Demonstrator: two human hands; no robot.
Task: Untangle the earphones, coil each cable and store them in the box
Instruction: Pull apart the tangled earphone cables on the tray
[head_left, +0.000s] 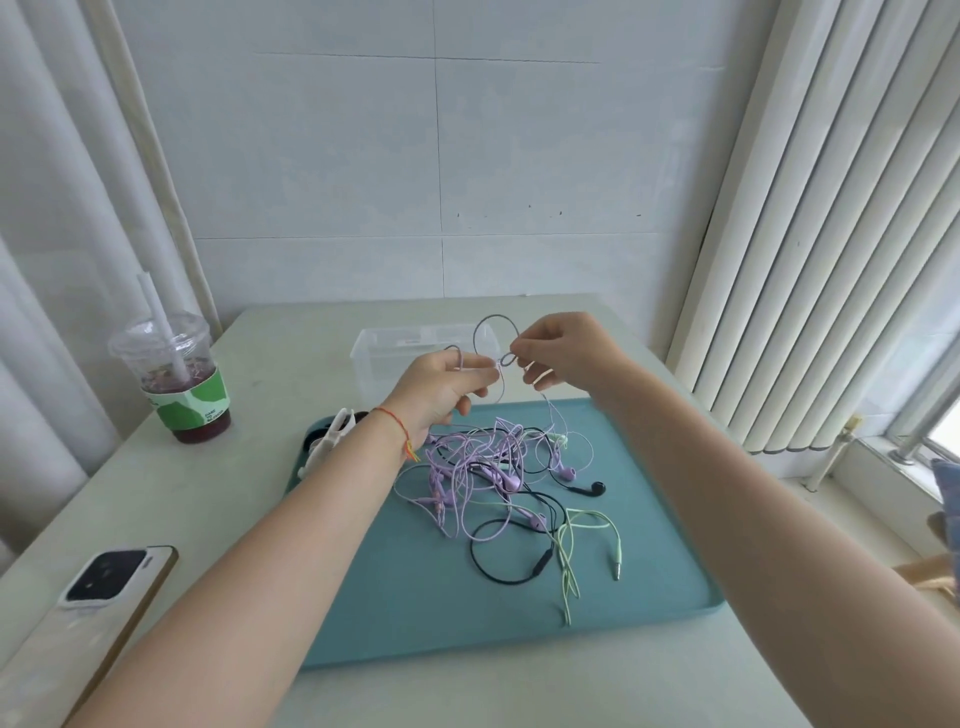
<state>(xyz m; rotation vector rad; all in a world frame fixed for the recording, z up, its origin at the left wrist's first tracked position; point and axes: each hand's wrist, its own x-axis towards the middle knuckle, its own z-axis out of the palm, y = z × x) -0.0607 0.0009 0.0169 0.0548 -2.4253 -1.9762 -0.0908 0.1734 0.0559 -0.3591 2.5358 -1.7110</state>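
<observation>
The purple earphone cable (491, 353) is up in the air between our hands, above the clear plastic box (371, 353), looped in a ring with a small twist beside it. Our left hand (441, 387) pinches it at the crossing, and our right hand (563, 353) pinches the small loop. We'd want to ease that loop wider, not tug, or the knot will likely tighten. It's thin and limp, trailing down to the tangle of purple, black and green earphones (498, 483) on the teal tray (649, 545). An iced drink cup (174, 374) and a phone (111, 577) sit off left.
</observation>
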